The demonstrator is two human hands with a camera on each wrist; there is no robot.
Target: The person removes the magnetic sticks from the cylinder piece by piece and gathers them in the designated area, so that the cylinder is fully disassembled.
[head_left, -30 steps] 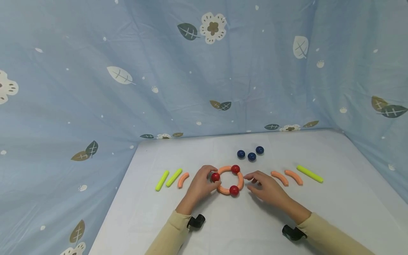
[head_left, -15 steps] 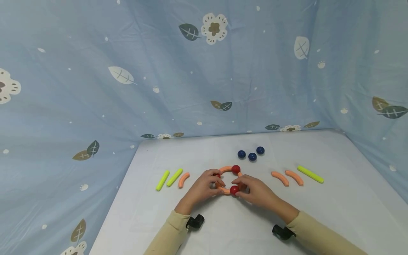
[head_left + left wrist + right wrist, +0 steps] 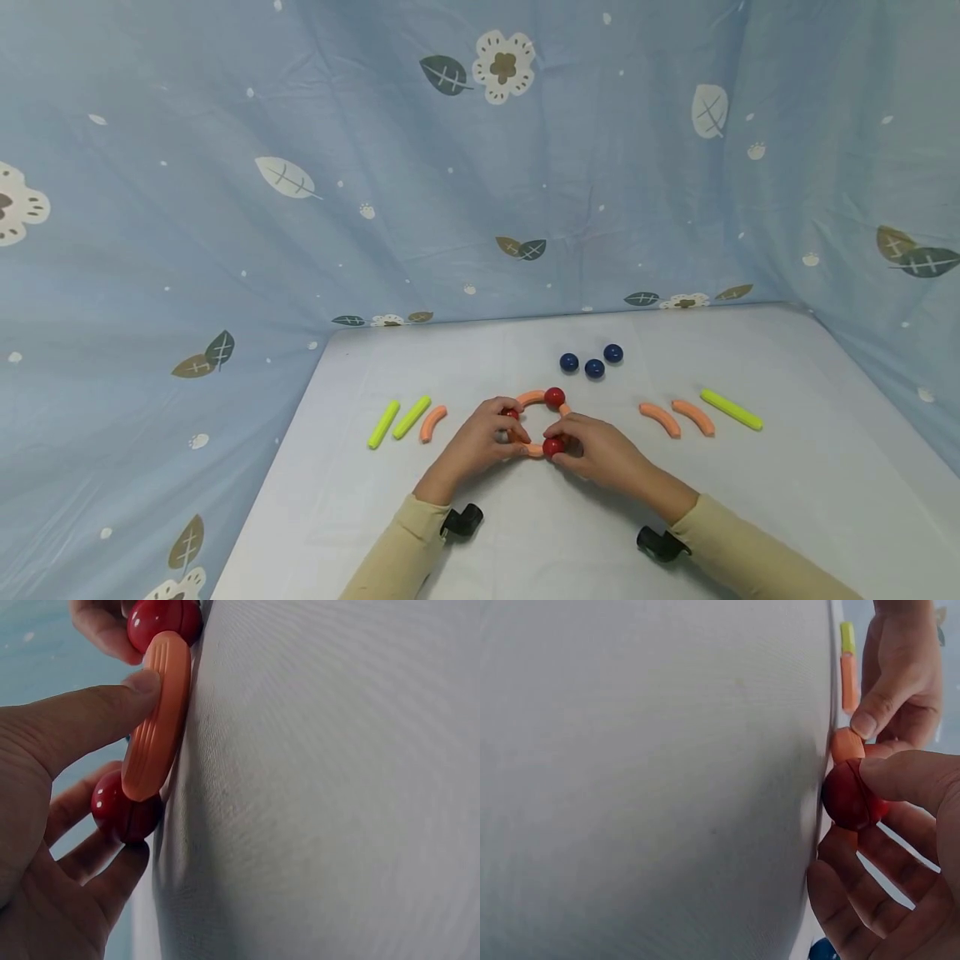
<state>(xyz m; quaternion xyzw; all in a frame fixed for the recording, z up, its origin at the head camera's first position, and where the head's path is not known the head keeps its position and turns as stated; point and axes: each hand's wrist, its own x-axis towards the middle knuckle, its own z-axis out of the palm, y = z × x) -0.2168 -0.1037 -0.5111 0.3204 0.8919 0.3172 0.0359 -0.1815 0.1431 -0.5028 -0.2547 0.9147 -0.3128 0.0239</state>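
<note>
Three red balls and curved orange rods form a ring on the white table in the head view. My left hand holds the ring's front-left curved orange rod, thumb on its ribbed side. Its other fingers curl behind the left red ball. My right hand pinches the front red ball, which meets the end of that rod. Right-hand fingers partly hide the ring's right rod. The far red ball sits at the ring's back, untouched, beside the back orange rod.
Behind the ring lie three dark blue balls. To the left are two yellow-green sticks and a loose orange rod. Two more orange rods and a yellow-green stick lie right. A patterned blue cloth hangs behind the table.
My right hand has moved left from beside the ring and taken hold of the front red ball. My left hand has shifted slightly forward along the ring, its thumb now on the front-left rod.
</note>
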